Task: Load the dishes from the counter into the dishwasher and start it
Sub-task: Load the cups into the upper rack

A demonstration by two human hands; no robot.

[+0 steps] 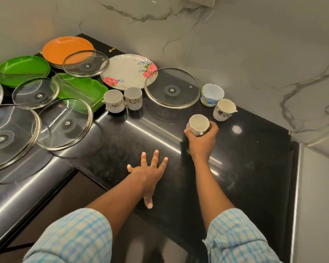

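My right hand [202,139] grips a white cup [198,123] on the black counter [245,168], fingers curled round its side. My left hand [148,173] lies spread flat on the counter near its front edge, holding nothing. Another floral cup [224,109] stands just right of the held one, beside a small white plastic tub [211,94]. Two more cups [113,101] [133,98] stand together further left. A flowered plate [128,71] lies behind them, partly under a glass lid [172,87]. The dishwasher is out of view.
On the left lie an orange plate [65,48], green plates [22,70], a stack of green trays [82,88] and several glass lids [85,63] [35,92] [65,123] [8,137]. Marble walls close the corner behind and right.
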